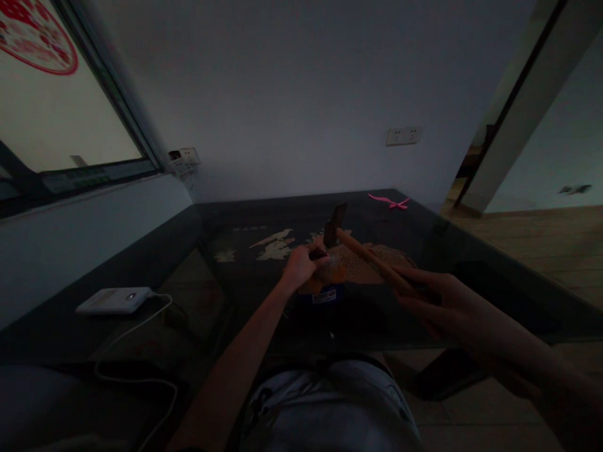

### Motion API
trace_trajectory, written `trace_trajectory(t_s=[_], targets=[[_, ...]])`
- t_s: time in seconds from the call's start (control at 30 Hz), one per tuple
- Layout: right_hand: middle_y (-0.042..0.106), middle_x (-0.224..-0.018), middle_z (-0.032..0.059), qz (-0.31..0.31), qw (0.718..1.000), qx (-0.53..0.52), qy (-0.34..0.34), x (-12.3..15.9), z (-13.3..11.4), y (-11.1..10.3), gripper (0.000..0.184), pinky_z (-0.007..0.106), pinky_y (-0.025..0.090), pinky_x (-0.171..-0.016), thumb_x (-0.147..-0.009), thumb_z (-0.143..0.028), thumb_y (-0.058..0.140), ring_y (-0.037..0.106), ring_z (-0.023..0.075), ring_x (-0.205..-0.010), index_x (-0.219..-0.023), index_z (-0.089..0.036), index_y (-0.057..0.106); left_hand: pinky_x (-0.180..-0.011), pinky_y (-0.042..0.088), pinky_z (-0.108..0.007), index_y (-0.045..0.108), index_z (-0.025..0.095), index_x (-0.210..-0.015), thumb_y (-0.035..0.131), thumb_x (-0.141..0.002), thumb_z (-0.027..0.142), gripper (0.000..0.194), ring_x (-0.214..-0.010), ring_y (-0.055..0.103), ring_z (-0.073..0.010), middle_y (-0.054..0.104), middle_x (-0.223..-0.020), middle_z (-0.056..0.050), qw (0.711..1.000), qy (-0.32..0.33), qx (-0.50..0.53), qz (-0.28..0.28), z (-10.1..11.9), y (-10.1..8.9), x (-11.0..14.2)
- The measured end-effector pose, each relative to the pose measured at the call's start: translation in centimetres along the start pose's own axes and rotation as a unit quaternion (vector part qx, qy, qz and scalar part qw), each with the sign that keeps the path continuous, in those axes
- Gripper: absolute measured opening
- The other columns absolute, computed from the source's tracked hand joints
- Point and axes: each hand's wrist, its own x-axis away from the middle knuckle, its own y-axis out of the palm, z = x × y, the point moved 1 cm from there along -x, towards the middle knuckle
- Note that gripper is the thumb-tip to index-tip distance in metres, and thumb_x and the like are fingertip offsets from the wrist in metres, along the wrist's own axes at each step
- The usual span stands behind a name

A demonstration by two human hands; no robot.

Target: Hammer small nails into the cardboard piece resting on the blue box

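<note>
My right hand (436, 298) is closed round the wooden handle of a hammer (360, 248). The dark hammer head (333, 225) is raised just above my left hand (301, 267). The fingertips of that hand are pinched together over a brown piece dotted with small marks or holes (360, 263). What they pinch is small and too dark to make out. An orange patch shows on the brown piece near its front edge. Below it sits a blue item with a white label (325, 295), mostly in shadow.
A dark glass-topped table (264, 301) with pale leaf-like patterns stands against the wall. On its left lies a white power bank (115, 300) with a white cable (136, 333). A thin pink strip-like thing (393, 202) lies at the back right. Wall sockets (404, 135) are behind.
</note>
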Motion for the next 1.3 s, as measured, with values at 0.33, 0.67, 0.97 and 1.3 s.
trace_trajectory(t_s=[0.33, 0.67, 0.97, 1.3], targets=[[0.065, -0.085, 0.0028, 0.013, 0.995, -0.065, 0.072, 0.8, 1.5, 0.8, 0.050, 0.026, 0.048, -0.057, -0.076, -0.038, 0.066, 0.060, 0.0193, -0.074, -0.123, -0.022, 0.060, -0.077, 0.050, -0.027, 0.057, 0.016, -0.104, 0.072, -0.068, 0.019, 0.039, -0.085, 0.063, -0.0150, 0.067, -0.098, -0.007, 0.995, 0.045, 0.091, 0.021, 0.5, 0.2, 0.1], [0.055, -0.064, -0.0010, 0.127, 0.923, -0.354, 0.080, 4.1, 5.0, 1.9, 0.028, 0.020, 0.022, -0.028, -0.075, -0.039, 0.066, 0.031, 0.0042, -0.032, -0.098, -0.024, 0.061, -0.074, 0.049, -0.025, 0.049, 0.019, -0.101, 0.051, -0.087, 0.035, 0.021, -0.075, 0.060, -0.0109, 0.059, -0.088, -0.003, 0.922, 0.165, 0.124, 0.328, 0.8, -6.8, 3.7], [0.051, -0.059, -0.0042, 0.115, 0.888, -0.431, 0.115, 5.8, 7.8, 3.9, 0.050, 0.018, 0.025, -0.030, -0.082, -0.048, 0.058, 0.033, 0.0055, -0.030, -0.128, -0.036, 0.044, -0.085, 0.046, -0.032, 0.062, 0.020, -0.087, 0.054, -0.083, 0.027, 0.012, -0.090, 0.060, -0.0190, 0.066, -0.093, -0.004, 0.980, 0.041, -0.190, -0.046, -6.7, -7.4, 10.1], [0.045, -0.054, -0.0066, 0.083, 0.856, -0.496, 0.119, 5.2, 7.3, 5.3, 0.043, 0.011, 0.018, -0.031, -0.083, -0.039, 0.060, 0.023, 0.0002, -0.030, -0.125, -0.038, 0.048, -0.088, 0.044, -0.032, 0.064, 0.020, -0.089, 0.056, -0.083, 0.031, 0.014, -0.094, 0.058, -0.0186, 0.063, -0.095, -0.004, 0.971, 0.055, -0.178, -0.152, -8.2, -7.7, 10.5]])
